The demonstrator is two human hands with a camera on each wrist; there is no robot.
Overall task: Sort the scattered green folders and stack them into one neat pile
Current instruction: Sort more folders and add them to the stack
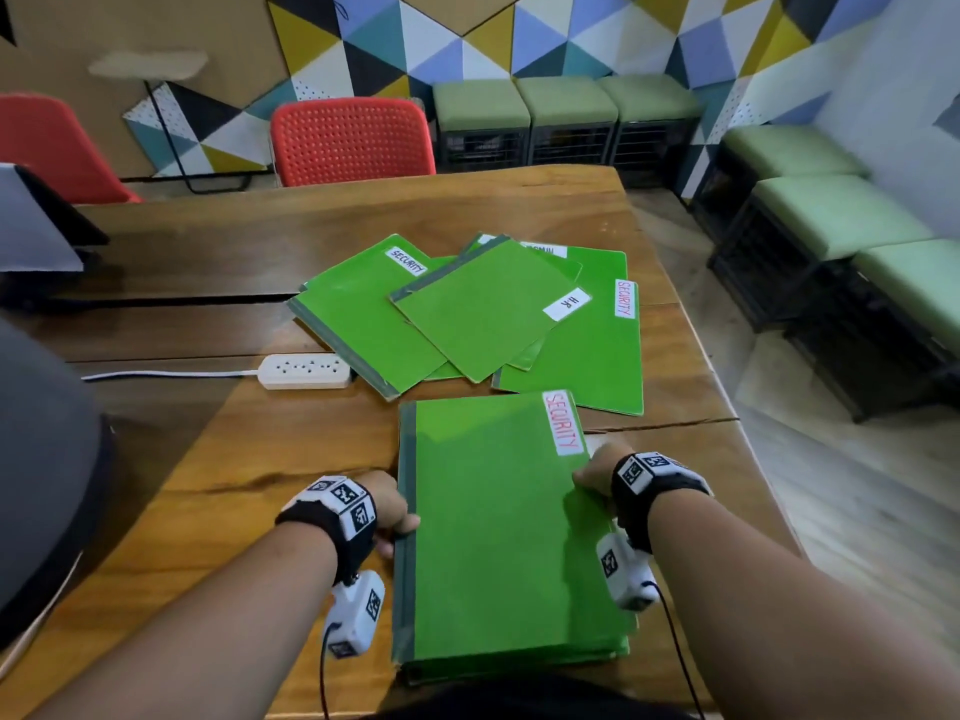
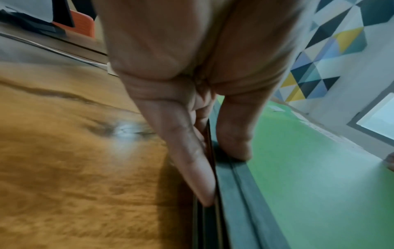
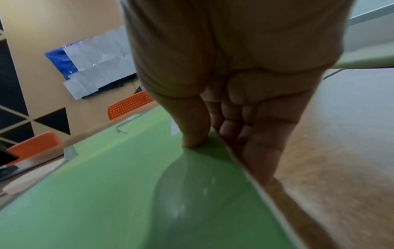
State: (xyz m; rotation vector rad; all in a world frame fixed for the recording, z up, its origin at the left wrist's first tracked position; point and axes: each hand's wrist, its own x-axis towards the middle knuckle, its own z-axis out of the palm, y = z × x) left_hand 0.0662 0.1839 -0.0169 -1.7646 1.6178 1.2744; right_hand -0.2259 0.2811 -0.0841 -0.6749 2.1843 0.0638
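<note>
Head view high, looking down; both wrist views close along folder stack edges.

wooden table, power strip, red chair

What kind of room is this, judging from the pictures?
Probably an office meeting or break room: labelled green folders lie on a long wooden table, red perforated chairs stand beside it, and green cushioned stools line a geometric patterned wall.

near stack: green folders, squared, "security" on top | far folders: scattered, overlapping
</note>
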